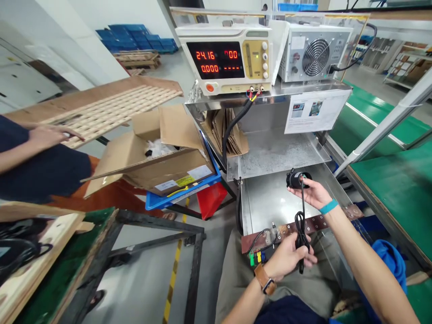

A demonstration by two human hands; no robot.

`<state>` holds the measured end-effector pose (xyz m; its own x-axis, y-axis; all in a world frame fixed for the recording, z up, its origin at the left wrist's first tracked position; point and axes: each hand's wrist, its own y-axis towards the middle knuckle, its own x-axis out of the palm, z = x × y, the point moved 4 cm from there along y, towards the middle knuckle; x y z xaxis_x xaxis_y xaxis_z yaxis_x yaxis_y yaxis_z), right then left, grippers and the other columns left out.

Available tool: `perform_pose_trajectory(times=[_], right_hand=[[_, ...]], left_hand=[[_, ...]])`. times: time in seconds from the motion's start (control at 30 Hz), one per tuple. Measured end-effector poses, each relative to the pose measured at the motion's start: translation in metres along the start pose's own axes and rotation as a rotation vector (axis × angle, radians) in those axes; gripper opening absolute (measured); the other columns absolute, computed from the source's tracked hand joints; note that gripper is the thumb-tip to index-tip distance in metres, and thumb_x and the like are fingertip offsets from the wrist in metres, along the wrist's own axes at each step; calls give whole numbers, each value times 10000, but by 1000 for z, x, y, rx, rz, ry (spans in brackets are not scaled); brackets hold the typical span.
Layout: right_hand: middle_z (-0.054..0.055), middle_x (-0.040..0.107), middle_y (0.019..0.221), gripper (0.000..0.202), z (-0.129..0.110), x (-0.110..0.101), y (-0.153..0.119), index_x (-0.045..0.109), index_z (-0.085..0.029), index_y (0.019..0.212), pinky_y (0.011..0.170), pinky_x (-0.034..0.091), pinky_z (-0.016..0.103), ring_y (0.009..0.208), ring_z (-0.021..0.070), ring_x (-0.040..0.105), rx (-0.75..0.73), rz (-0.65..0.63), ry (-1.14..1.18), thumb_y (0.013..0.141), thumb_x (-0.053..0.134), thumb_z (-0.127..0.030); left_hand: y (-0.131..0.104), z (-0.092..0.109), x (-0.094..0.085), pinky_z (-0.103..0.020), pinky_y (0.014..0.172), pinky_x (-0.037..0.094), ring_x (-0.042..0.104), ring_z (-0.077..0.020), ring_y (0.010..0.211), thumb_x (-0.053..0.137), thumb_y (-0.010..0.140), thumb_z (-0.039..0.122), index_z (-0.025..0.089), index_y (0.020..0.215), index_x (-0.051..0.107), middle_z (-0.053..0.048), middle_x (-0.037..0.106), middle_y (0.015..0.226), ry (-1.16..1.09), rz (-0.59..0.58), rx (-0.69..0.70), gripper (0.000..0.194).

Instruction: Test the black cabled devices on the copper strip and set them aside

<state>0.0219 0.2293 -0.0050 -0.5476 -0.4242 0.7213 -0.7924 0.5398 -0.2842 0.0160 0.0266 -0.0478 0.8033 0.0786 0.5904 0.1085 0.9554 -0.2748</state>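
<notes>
My right hand (313, 192) is closed on a black cylindrical device (296, 179) that looks like a small motor or pump, held above the metal tray (263, 198). A black cable (303, 202) hangs from the device and runs down into a looped bundle. That bundle (300, 229) is gripped by my left hand (292, 254), close to the tray's front edge. Below the bundle the cable end points downward. Left of my left hand, green, yellow and blue connectors (258, 257) hang at a brown drilled strip (286, 231).
A power supply (222, 58) with red digits stands on the shelf, beside a grey unit with a fan (316, 56). An open cardboard box (162, 175) sits on a blue tray at left. Another person's hand (50, 135) is near a slatted wooden rack. A green conveyor (398, 189) lies at right.
</notes>
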Motion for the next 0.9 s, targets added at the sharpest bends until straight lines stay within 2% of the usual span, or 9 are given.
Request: perform_pose_trajectory(times=[0.07, 0.17, 0.23, 0.3, 0.43, 0.57, 0.67, 0.73, 0.9], right_hand=[[153, 671, 1028, 268, 10, -13, 14, 601, -101, 1008, 954, 551, 459, 964, 304, 668, 29, -12, -25, 777, 735, -119], [150, 671, 1039, 311, 28, -34, 34, 573, -117, 1053, 954, 539, 463, 933, 296, 680, 75, 3, -35, 774, 711, -134], [165, 672, 1019, 290, 39, -44, 43, 566, -118, 1037, 943, 536, 463, 932, 307, 680, 124, 33, -16, 783, 688, -185], [181, 665, 1020, 287, 47, -50, 49, 566, -119, 1028, 936, 527, 474, 975, 330, 666, 164, 43, 22, 792, 669, -246], [200, 646, 1075, 371, 51, -51, 50, 571, -119, 1064, 952, 490, 523, 1097, 383, 603, 195, -12, 69, 777, 666, -334], [179, 644, 1093, 524, 48, -50, 47, 527, -149, 1192, 957, 477, 515, 1114, 373, 591, 148, -49, 17, 745, 727, -335], [140, 646, 1090, 665, 47, -49, 49, 455, -202, 1305, 941, 483, 504, 1070, 350, 615, 118, -67, -37, 740, 778, -339], [123, 646, 1076, 684, 49, -50, 52, 456, -210, 1307, 936, 488, 490, 1014, 336, 639, 97, -58, -91, 729, 804, -321], [79, 646, 996, 610, 58, -59, 66, 532, -190, 1185, 883, 532, 461, 865, 281, 664, 46, 40, -200, 654, 829, -226]], left_hand=[[-8, -3, -3, -282, 571, 495, 667, -186, 661, 713, 808, 496, 173, 1114, 464, -58, 605, 900, -56, -16, -36, 509], [-19, 6, -11, -194, 455, 356, 518, -68, 480, 682, 848, 466, 175, 1113, 485, -36, 585, 868, -79, 25, 20, 441], [-24, 16, -15, -177, 468, 305, 425, -31, 487, 690, 853, 427, 175, 1108, 512, -23, 560, 852, -174, 49, 43, 401], [-27, 24, -18, -180, 507, 306, 398, -31, 535, 717, 839, 363, 174, 1102, 539, -27, 551, 860, -283, 55, 36, 370], [-29, 36, -20, -205, 559, 368, 462, -60, 599, 753, 800, 273, 154, 1100, 580, -62, 574, 898, -343, 29, 21, 366], [-28, 33, -21, -263, 603, 480, 620, -144, 672, 711, 840, 356, 169, 1126, 538, -94, 619, 949, -279, -10, 2, 383], [-27, 25, -17, -258, 551, 490, 662, -170, 610, 683, 857, 431, 197, 1142, 473, -112, 656, 963, -222, -78, -39, 425], [-27, 25, -14, -230, 515, 468, 651, -156, 557, 683, 854, 452, 198, 1148, 456, -112, 670, 929, -209, -124, -43, 450], [-32, 50, -20, -226, 596, 485, 650, -132, 644, 746, 817, 387, 185, 1203, 486, -105, 655, 981, -292, -124, 31, 508]])
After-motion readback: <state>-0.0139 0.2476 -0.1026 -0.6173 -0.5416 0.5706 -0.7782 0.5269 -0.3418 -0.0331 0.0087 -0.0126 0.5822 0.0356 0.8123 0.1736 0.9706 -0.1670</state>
